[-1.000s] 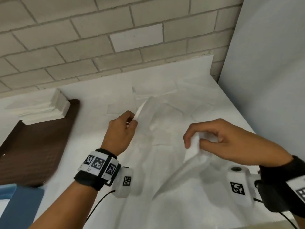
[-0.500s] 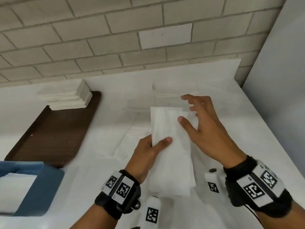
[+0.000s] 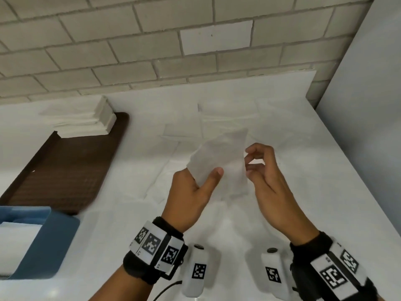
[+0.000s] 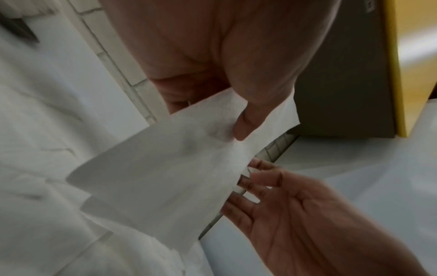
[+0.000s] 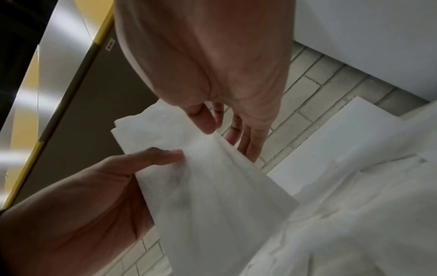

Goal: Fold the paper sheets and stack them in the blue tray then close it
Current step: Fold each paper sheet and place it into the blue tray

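My left hand [image 3: 207,178] holds a folded white paper sheet [image 3: 224,161] up above the table, thumb [image 4: 248,119] pressed on its upper face and the other fingers hidden beneath it. My right hand [image 3: 251,162] hovers at the sheet's right edge with loosely bent fingers; its thumb [image 5: 204,123] and fingertips just touch that edge without gripping. The sheet [image 5: 212,186] tilts up and away from me. The blue tray [image 3: 54,242] stands open at the lower left with white paper [image 3: 17,242] inside.
Several unfolded white sheets [image 3: 217,118] lie spread over the white table. A brown tray [image 3: 65,166] at the left carries a stack of folded paper [image 3: 86,120] at its far end. A brick wall runs behind; a grey panel [image 3: 368,127] borders the right.
The sheet went from being held open by both hands to folded. My left hand now lifts it alone, tilted leftward, while my right hand has let go and stays at its edge.
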A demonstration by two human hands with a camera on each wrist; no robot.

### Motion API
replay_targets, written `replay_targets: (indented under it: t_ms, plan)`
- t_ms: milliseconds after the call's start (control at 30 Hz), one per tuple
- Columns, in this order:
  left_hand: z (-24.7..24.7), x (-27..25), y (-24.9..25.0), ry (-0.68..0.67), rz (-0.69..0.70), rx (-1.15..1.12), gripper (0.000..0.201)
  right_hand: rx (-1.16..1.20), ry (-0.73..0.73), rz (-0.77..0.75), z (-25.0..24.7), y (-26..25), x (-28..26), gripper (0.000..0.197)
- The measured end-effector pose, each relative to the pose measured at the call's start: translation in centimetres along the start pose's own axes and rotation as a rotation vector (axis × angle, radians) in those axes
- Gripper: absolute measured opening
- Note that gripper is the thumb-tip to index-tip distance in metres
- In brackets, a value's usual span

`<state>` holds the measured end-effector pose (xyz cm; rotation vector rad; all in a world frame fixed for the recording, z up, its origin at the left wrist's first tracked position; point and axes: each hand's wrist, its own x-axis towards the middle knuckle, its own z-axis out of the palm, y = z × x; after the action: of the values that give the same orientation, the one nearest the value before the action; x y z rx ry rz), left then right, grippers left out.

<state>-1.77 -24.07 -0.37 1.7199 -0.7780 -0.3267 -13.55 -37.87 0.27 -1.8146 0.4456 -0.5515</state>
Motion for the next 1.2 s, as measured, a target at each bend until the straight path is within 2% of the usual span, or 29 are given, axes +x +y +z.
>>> replay_targets:
  t_ms: [67, 167, 300, 433, 633, 767, 900, 1033, 1100, 1200]
  plan:
    - [0.6, -0.6, -1.2, -0.032, -0.086, 0.044, 0.009, -0.014, -0.019, 0.010, -0.1, 0.3, -0.2, 0.044]
    - [1.2, -1.4, -3.0, -0.105, -0.219, 0.082, 0.022, -0.020, -0.110, 0.057, 0.7, 1.0, -0.8, 0.044]
    - [-0.5, -1.3, -1.6, 0.007, -0.221, -0.136, 0.018, -0.030, -0.194, 0.091, 2.4, 0.6, -1.0, 0.045]
    - [-3.7, -1.8, -0.3, 0.112, -0.265, -0.324, 0.025, 0.008, -0.232, 0.058, 6.0, -1.2, -0.5, 0.031]
    - [-12.3, -4.2, -0.9, 0.374, -0.323, -0.429, 0.028, -0.019, -0.372, -0.043, 15.1, -5.1, 0.0, 0.029]
    - [-22.3, -6.9, -1.2, 0.532, -0.289, -0.444, 0.031, -0.022, -0.509, -0.153, 22.2, -8.0, 0.3, 0.029]
    - [-35.0, -9.8, -1.6, 0.712, -0.243, -0.307, 0.032, -0.165, -0.643, -0.290, 30.4, -11.2, 1.5, 0.029]
    - [-43.7, -11.9, -3.4, 0.703, -0.288, 0.169, 0.038, -0.457, -0.711, -0.489, 37.5, -12.5, 2.8, 0.035]
    - [-46.3, -12.4, -4.9, 0.621, -0.321, 0.412, 0.043, -0.633, -0.784, -0.499, 39.9, -12.5, 3.1, 0.039]
    - [-47.4, -12.5, -6.9, 0.371, -0.347, 0.682, 0.052, -0.782, -0.936, -0.440, 41.5, -12.4, 3.0, 0.031]
